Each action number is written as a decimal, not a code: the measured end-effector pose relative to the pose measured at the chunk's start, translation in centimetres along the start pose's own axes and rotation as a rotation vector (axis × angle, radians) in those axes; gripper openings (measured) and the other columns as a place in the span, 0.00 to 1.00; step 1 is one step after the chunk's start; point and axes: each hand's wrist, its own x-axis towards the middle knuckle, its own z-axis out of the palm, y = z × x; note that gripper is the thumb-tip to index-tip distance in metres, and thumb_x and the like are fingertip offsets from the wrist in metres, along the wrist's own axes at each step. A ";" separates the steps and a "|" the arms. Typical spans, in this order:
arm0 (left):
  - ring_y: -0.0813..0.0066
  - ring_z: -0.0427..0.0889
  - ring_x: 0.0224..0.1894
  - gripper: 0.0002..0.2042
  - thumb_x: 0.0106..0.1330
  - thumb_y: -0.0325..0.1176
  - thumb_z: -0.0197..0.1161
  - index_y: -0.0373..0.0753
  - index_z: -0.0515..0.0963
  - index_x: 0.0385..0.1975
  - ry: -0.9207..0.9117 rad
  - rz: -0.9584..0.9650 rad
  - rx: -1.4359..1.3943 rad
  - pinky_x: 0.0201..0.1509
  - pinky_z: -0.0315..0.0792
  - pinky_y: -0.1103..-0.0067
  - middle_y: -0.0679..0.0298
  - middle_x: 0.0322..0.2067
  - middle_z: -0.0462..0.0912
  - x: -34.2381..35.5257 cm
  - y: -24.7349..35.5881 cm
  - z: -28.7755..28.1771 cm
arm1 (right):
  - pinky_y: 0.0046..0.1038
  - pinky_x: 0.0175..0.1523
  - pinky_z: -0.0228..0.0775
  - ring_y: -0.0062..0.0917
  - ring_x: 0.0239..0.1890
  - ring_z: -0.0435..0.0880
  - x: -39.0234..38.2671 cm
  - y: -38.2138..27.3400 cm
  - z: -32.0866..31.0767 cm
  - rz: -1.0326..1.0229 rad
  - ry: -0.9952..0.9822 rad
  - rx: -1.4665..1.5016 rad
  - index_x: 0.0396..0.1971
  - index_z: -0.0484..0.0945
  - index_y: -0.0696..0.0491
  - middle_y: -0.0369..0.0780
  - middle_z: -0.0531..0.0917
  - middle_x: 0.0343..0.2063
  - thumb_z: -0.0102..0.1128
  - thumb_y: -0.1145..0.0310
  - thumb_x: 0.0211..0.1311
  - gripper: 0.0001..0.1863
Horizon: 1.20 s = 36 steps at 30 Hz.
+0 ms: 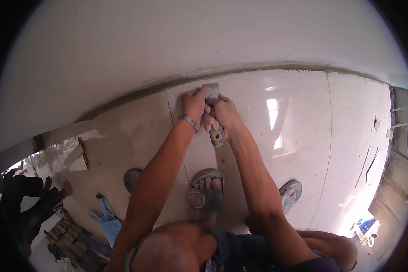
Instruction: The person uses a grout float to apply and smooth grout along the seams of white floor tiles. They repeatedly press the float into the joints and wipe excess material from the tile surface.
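Both of my hands are closed on one putty knife, in front of me where the tiled floor meets the wall. Its flat grey blade [211, 86] points toward the wall base, and its worn, smeared handle [217, 137] with a hole at the butt points back at me. My right hand [225, 112] grips the knife near the top of its handle. My left hand [194, 106], with a metal bracelet at the wrist, pinches the blade's left side with the thumb. Fingers of both hands hide the middle of the tool.
The pale wall [204, 36] curves above a dark joint along the glossy floor tiles [294, 118]. My sandal [206, 199] stands below the hands. At left are another person's leg [45, 204], a light-blue bag [108, 222] and stacked brown pieces [70, 235]. A printed bag [366, 227] lies lower right.
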 end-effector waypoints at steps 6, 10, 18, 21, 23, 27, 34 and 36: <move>0.71 0.66 0.05 0.12 0.69 0.42 0.64 0.40 0.80 0.31 0.029 -0.040 0.039 0.04 0.56 0.71 0.66 0.15 0.72 -0.8 2.0 0.8 | 0.30 0.15 0.69 0.21 0.12 0.68 0.2 -0.6 0.3 -0.005 0.021 0.048 0.43 0.61 0.60 0.38 0.71 0.24 0.45 0.75 0.74 0.06; 0.72 0.67 0.05 0.12 0.68 0.42 0.64 0.40 0.80 0.30 0.023 -0.009 0.004 0.04 0.57 0.71 0.66 0.14 0.71 -1.2 2.1 0.7 | 0.30 0.15 0.69 0.21 0.12 0.68 0.2 -0.5 0.4 -0.017 -0.012 0.034 0.44 0.61 0.61 0.38 0.70 0.23 0.45 0.75 0.74 0.06; 0.78 0.72 0.15 0.11 0.70 0.37 0.65 0.33 0.80 0.34 0.020 0.045 -0.051 0.16 0.66 0.77 0.66 0.22 0.76 -2.0 2.5 1.1 | 0.30 0.15 0.70 0.21 0.12 0.68 0.1 -0.9 -0.1 0.001 -0.028 -0.004 0.42 0.63 0.60 0.38 0.72 0.24 0.45 0.75 0.73 0.05; 0.77 0.68 0.09 0.11 0.69 0.41 0.65 0.38 0.81 0.32 0.031 0.075 -0.049 0.08 0.63 0.75 0.68 0.17 0.73 -1.4 2.2 1.4 | 0.30 0.15 0.70 0.21 0.12 0.69 0.0 -1.2 0.0 -0.011 -0.013 0.016 0.41 0.64 0.59 0.37 0.72 0.24 0.46 0.75 0.73 0.04; 0.78 0.70 0.13 0.11 0.70 0.37 0.65 0.35 0.80 0.33 -0.046 0.061 -0.078 0.14 0.65 0.76 0.68 0.19 0.74 -1.1 1.3 1.3 | 0.30 0.15 0.70 0.21 0.12 0.69 -0.7 -1.4 0.0 -0.013 -0.006 -0.024 0.40 0.65 0.59 0.37 0.72 0.24 0.47 0.75 0.73 0.04; 0.79 0.71 0.15 0.11 0.70 0.35 0.65 0.32 0.80 0.33 -0.091 0.098 -0.062 0.17 0.67 0.77 0.68 0.21 0.75 -1.7 -0.5 2.8 | 0.29 0.14 0.69 0.20 0.12 0.68 -2.5 -1.8 -1.8 0.004 0.024 -0.009 0.40 0.64 0.58 0.37 0.71 0.23 0.48 0.74 0.73 0.04; 0.81 0.70 0.15 0.10 0.69 0.37 0.66 0.35 0.83 0.37 -0.042 0.143 -0.060 0.14 0.65 0.78 0.69 0.21 0.76 -0.3 1.2 3.8 | 0.27 0.14 0.70 0.19 0.11 0.68 -0.4 -2.6 -1.9 -0.022 0.043 0.010 0.38 0.64 0.58 0.37 0.71 0.23 0.48 0.74 0.73 0.05; 0.81 0.70 0.15 0.10 0.69 0.37 0.66 0.36 0.82 0.35 -0.059 0.160 -0.063 0.14 0.65 0.78 0.69 0.21 0.76 -0.2 1.0 3.8 | 0.28 0.14 0.70 0.19 0.12 0.69 -0.5 -2.6 -2.1 -0.021 0.029 -0.011 0.38 0.64 0.59 0.37 0.71 0.23 0.46 0.75 0.73 0.04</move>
